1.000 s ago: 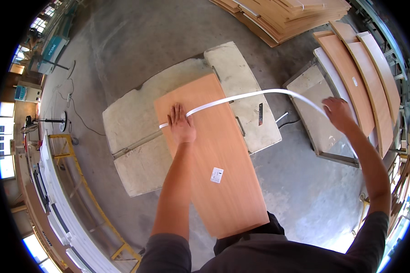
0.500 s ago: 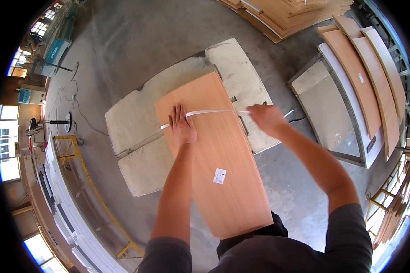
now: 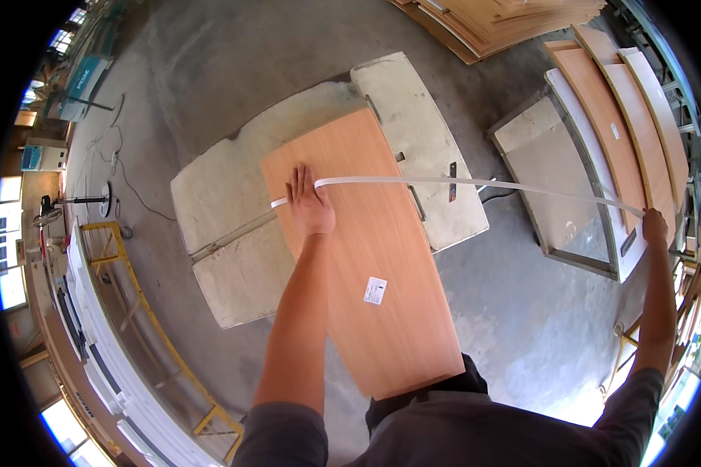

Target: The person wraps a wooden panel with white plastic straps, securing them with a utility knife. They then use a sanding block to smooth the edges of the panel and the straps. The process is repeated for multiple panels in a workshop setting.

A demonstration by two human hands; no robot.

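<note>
A wood-grain panel [image 3: 382, 233] with a small white label [image 3: 375, 290] lies lengthwise before me, its near end against my waist. Across its far part runs a white strap [image 3: 475, 181], passing beneath my left hand [image 3: 311, 208]. That hand rests flat on the panel with its fingers stretched out. Far out to the right, my right hand [image 3: 656, 226] is closed on the strap, which it holds stretched out from the panel. A pale worktable [image 3: 241, 284] with slots and a seam stands under the panel.
At the right, several boards [image 3: 609, 132] lean in a stack beside a grey-framed bench [image 3: 557, 179]. More stacked panels [image 3: 498, 27] stand at the far side. On the left are a yellow metal frame [image 3: 144, 288], white lengths of board [image 3: 105, 381] and a floor cable [image 3: 136, 183].
My right hand has swept far to the right, drawing out a long stretch of strap. My left hand stays flat on the panel.
</note>
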